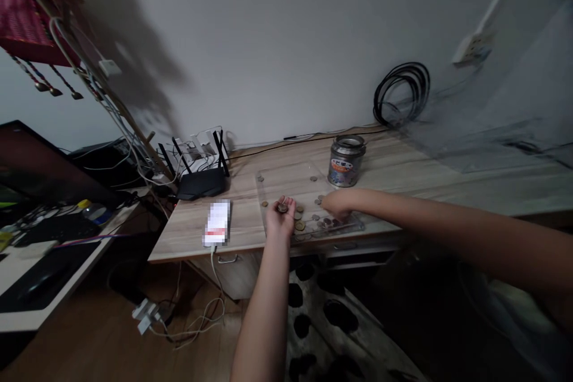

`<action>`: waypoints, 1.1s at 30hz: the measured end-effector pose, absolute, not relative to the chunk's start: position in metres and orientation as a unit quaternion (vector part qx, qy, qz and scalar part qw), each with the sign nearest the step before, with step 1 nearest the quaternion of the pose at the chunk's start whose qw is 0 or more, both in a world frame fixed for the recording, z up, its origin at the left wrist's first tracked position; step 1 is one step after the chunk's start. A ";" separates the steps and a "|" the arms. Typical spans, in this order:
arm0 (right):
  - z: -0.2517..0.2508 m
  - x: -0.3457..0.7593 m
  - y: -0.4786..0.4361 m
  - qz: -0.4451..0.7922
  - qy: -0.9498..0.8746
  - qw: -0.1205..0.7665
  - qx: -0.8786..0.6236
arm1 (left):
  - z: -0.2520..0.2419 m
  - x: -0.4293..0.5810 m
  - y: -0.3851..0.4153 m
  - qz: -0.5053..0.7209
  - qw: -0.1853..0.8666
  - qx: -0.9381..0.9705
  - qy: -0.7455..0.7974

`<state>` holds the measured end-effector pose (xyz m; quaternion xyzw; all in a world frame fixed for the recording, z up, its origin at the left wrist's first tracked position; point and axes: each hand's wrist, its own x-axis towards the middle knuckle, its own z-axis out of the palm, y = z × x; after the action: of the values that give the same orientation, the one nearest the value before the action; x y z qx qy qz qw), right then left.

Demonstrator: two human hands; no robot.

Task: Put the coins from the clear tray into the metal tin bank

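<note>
My left hand point(280, 219) is palm up over the near left part of a clear plastic tray point(286, 182), fingers curled around a small stack of coins point(282, 208). My right hand point(336, 203) reaches in from the right, knuckles up, fingertips down among several loose coins point(313, 219) on the tray. What those fingers pinch is hidden. A metal tin point(346, 160) with a printed label stands open just behind the tray's far right corner.
A phone point(217, 222) on a charging cable lies left of the tray. A black router point(197, 182) with antennas sits behind it amid tangled wires. A coiled black cable point(401, 94) hangs on the wall. A second desk point(40, 262) stands at left.
</note>
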<state>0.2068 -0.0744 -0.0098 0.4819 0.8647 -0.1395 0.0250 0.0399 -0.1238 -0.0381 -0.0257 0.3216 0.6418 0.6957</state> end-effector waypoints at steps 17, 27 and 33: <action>0.003 0.181 0.022 -0.297 0.826 -0.309 0.367 | 0.002 0.041 -0.034 0.452 0.810 0.181 0.327; -0.012 0.191 0.026 -0.364 0.763 -0.362 0.392 | -0.010 0.031 0.005 0.297 0.761 0.426 0.389; -0.012 0.186 0.015 -0.438 0.727 -0.350 0.395 | -0.013 0.034 -0.006 0.318 0.691 0.483 0.434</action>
<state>0.1864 0.0154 -0.0118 0.3951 0.7275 -0.4381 -0.3503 0.0341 -0.0062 -0.0129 0.4826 0.4344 0.3178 0.6909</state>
